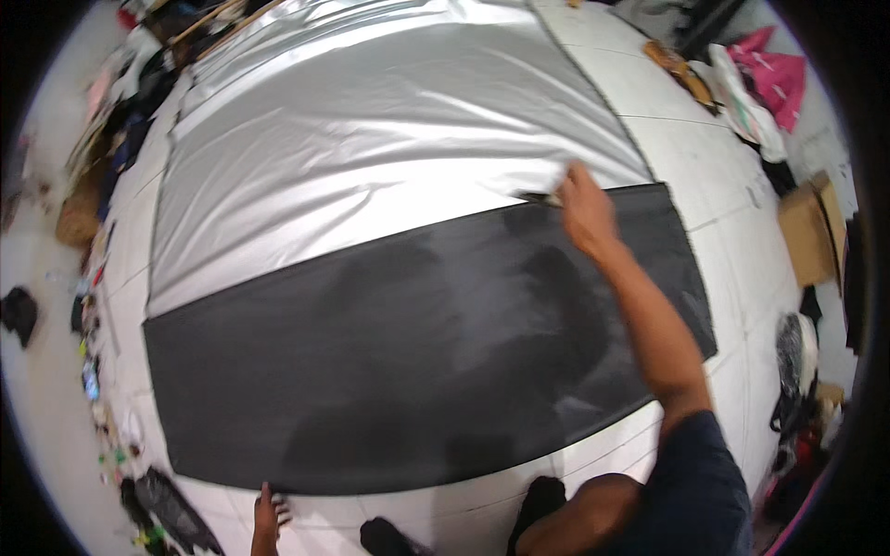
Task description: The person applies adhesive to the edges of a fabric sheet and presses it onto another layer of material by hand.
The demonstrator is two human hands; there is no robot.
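A large sheet of fabric covers much of the floor, with a silver side (371, 120) at the far part and a black side (389, 343) folded over the near part. At the right end of the fold line, my right hand (586, 211) is closed around a slim dark pointed tool (535, 197). The tool points left along the black edge, and its exact kind is mostly hidden by the fingers. My left hand (268, 513) hovers by the near left edge of the black side, fingers apart, holding nothing.
White floor tiles (732, 250) surround the sheet. A cardboard box (808, 233), a pink bag (771, 79) and other bags line the right wall. Various small items (90, 375) and a black bag (176, 514) lie along the left. My feet (385, 536) are at the near edge.
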